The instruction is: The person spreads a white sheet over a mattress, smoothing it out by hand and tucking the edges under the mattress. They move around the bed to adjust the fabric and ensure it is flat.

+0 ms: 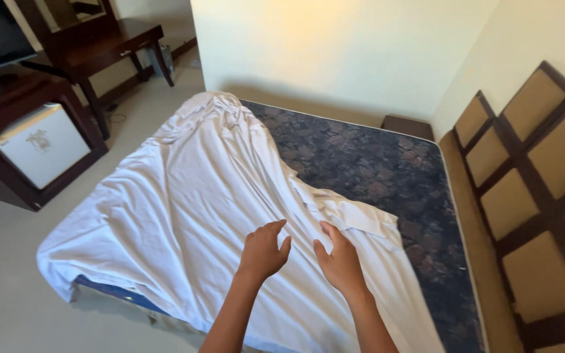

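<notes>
Head view, looking down over both forearms: fingers of the left hand [264, 250] are loosely spread and slightly curled, gripping nothing, tips hovering just over or lightly touching the white sheet [184, 196]; contact cannot be told for sure. Right hand [339, 260] sits just beside it, fingers [330, 231] likewise relaxed and unclenched, pointing toward a folded flap of the sheet near the middle of the bed. Neither hand pinches any cloth. Sheet lies rumpled across the left and near part of the mattress [387, 163], bunched into a ridge of wrinkles running toward the far corner, its near edge draped over the side of the bed. Right part of the mattress is bare, dark blue-grey with a mottled floral pattern. Headboard [534, 170] of dark wood frames with tan padded panels stands along the right edge. Small dark bedside table [408, 125] sits at the far right corner against a pale wall [335, 46]. Off to the left, well apart from the bed: a white mini fridge [42, 144] set in a dark wooden cabinet, and a dark wooden desk [109, 46] farther back. Floor [8, 287] is light grey.
</notes>
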